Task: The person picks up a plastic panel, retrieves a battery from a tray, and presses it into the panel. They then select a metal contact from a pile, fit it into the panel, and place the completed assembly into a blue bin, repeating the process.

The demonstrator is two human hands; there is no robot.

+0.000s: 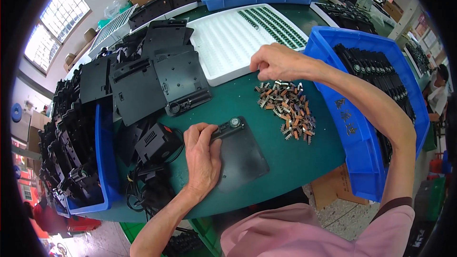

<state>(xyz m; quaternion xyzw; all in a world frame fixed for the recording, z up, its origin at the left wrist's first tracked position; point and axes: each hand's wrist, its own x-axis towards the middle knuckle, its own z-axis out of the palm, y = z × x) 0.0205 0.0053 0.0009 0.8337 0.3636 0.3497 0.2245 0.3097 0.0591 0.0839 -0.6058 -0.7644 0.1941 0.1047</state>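
Fingers of the left hand bent over the upper left corner of a black panel, thumb along its near side: a hold on the edge, partly hidden by the knuckles.

Head view, sole view. Panel lies flat on the green surface, near the person, a raised strip along its far edge with a round silvery part at the right end. Right hand hangs between the white tray and a loose heap of small parts, fingers curled in toward the thumb; whether anything is pinched there, cannot tell.

Handling, judged by eye: panel looks thin, stiff, probably moulded plastic and light enough for one hand. Broad face has a soft sheen, so likely a bit slick; flat fingertips might slide. Best grip: thumb and fingers on opposite faces at a side edge, or on the strip's left end. Keep pressure off the round part, likely the most delicate spot. Small parts seem hard, metal-and-orange, very light, tangled together; take one by its body, with a fingertip pinch.
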